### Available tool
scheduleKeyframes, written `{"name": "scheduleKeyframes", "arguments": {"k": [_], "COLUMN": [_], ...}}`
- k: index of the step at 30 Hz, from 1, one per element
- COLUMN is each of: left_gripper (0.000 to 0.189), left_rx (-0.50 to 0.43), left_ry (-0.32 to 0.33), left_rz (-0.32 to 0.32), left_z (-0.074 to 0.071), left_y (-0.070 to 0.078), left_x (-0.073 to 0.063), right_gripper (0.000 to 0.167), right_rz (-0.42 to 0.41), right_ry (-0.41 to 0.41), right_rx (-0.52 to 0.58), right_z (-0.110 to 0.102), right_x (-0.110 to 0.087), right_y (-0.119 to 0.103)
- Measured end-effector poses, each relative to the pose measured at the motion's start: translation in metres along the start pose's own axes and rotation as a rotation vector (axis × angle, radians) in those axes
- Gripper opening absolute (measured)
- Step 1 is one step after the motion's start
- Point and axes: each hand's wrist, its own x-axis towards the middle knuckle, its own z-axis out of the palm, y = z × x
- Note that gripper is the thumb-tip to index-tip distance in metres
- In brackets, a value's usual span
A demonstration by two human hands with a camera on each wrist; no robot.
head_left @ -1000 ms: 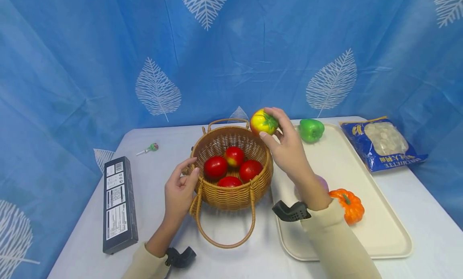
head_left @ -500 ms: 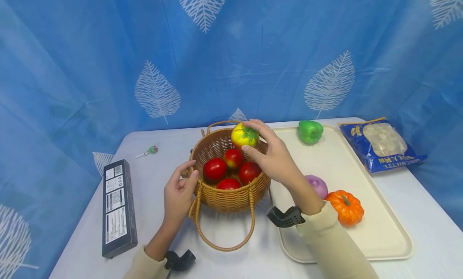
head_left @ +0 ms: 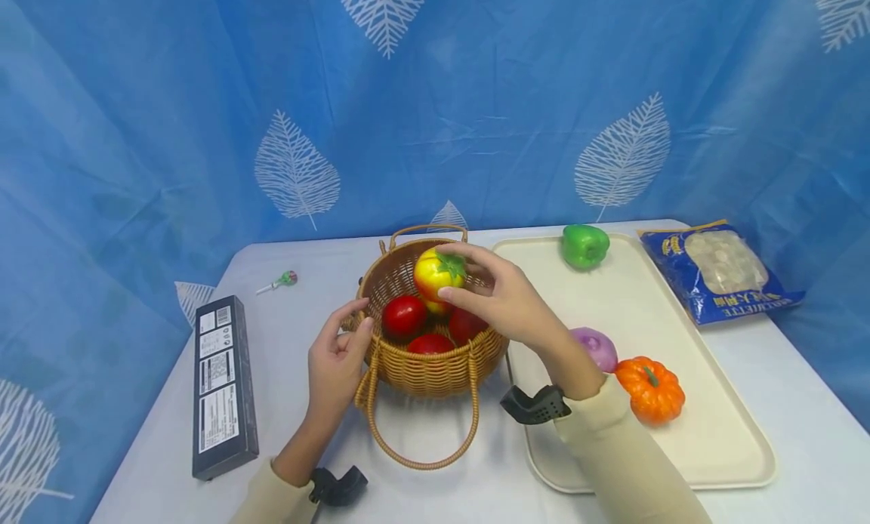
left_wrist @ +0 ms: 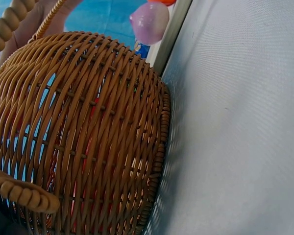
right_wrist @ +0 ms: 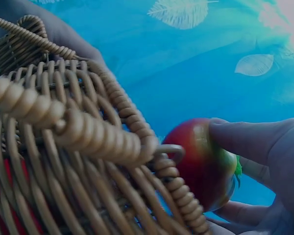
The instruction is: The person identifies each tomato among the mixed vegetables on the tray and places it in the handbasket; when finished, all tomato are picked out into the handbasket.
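My right hand (head_left: 506,294) holds a red-and-yellow toy tomato (head_left: 435,271) with a green leafy top between thumb and fingers, over the opening of a wicker basket (head_left: 431,373). In the right wrist view, the tomato (right_wrist: 198,164) appears beyond the basket's rim, with the thumb on its upper side. Several red toy fruits lie inside the basket, one red fruit (head_left: 405,316) at the left; the held tomato and right hand partly cover others. At the basket's left rim, my left hand (head_left: 336,362) grips the edge with bent finger and thumb. Wickerwork (left_wrist: 88,132) fills much of the left wrist view.
Right of the basket, a cream tray (head_left: 707,448) bears a green bell pepper (head_left: 584,246), a purple onion (head_left: 595,349) and an orange pumpkin (head_left: 651,390). A blue bag (head_left: 720,271) lies beyond its right edge. Leftward are a lollipop (head_left: 279,282) and a black box (head_left: 224,388).
My right hand has carried the toy tomato leftward and down, from above the basket's right rim to over its middle. The left hand stays at the left rim.
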Motion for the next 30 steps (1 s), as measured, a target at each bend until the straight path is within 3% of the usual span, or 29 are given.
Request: {"name": "scheduleKeyframes", "arguments": {"k": [7, 13, 21, 27, 30], "left_gripper": [0.03, 0.03, 0.03, 0.033, 0.031], "left_rx": [-0.014, -0.01, -0.017, 0.056, 0.126], "left_ry": [-0.005, -0.001, 0.001, -0.033, -0.055], "left_rz": [0.014, 0.011, 0.01, 0.02, 0.058], "left_z": [0.0, 0.0, -0.001, -0.006, -0.01], "left_y": [0.001, 0.0, -0.007, -0.023, -0.02], "left_x": [0.001, 0.001, 0.002, 0.008, 0.013], "right_gripper": [0.052, 0.049, 0.04, 0.041, 0.042], "right_rz": [-0.093, -0.144, -0.072, -0.091, -0.094], "right_ry": [-0.034, -0.017, 0.02, 0.028, 0.062], "right_rx": [-0.056, -0.161, 0.005, 0.025, 0.022], "right_z": [0.005, 0.007, 0.002, -0.002, -0.01], "right_x": [0.001, 0.002, 0.004, 0.004, 0.003], "right_y": [0.003, 0.003, 0.006, 0.006, 0.005]}}
